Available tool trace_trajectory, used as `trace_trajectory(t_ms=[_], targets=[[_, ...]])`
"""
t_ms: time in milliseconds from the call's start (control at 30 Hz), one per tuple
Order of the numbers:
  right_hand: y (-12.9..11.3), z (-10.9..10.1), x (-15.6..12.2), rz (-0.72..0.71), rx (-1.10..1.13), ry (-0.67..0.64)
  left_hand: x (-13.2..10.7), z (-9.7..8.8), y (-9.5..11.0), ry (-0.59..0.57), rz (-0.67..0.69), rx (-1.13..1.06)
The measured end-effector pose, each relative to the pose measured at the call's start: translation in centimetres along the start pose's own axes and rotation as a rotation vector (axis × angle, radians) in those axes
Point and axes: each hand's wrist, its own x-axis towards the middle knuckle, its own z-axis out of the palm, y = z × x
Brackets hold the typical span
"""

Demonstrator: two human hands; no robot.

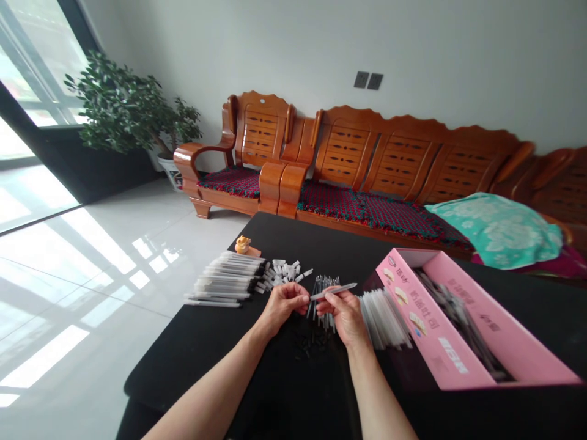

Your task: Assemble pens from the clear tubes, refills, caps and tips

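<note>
Pinched in my right hand (pixel 347 316) is a pen (pixel 340 289) with a whitish, see-through barrel, its tip pointing right and slightly up. My left hand (pixel 285 305) has its thumb and finger closed at the pen's rear end; whatever small part sits between them is hidden. Under and behind the hands lie several thin pen refills (pixel 326 282). Clear empty barrels (pixel 384 321) are spread just right of my right hand. Small black plugs (pixel 312 345) lie scattered below the hands. White pen caps (pixel 283 271) form a heap beyond my left hand.
Capped pens (pixel 227 278) are stacked at the black table's (pixel 192 354) left side, near a small yellow figurine (pixel 243 244). A long pink box (pixel 431 324) holding dark pen parts stands at right. Wooden sofas (pixel 389 153) line the far side, with a potted plant (pixel 132 113) at left.
</note>
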Motion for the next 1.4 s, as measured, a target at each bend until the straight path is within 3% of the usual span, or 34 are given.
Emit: trace_trajectory(t_ms=[400,700,967,1233,1400], targets=[[0.36,-0.02,0.11,-0.033,-0.059,0.034,0.23,0.16,-0.12,0.096,0.173,0.082],[0.34,0.02,0.07,-0.035,-0.053,0.039,0.05,-0.23,-0.88,0.092,0.086,0.396],[0.14,0.17,0.02,-0.029,-0.044,0.045,0.19,-0.1,-0.4,0.105,0.134,0.227],[0.27,0.07,0.05,-0.035,-0.056,0.025,0.12,-0.3,-0.72,0.084,0.106,0.408],[0.21,0.1,0.01,-0.043,-0.054,0.027,0.23,-0.18,-0.52,0.091,0.126,0.271]])
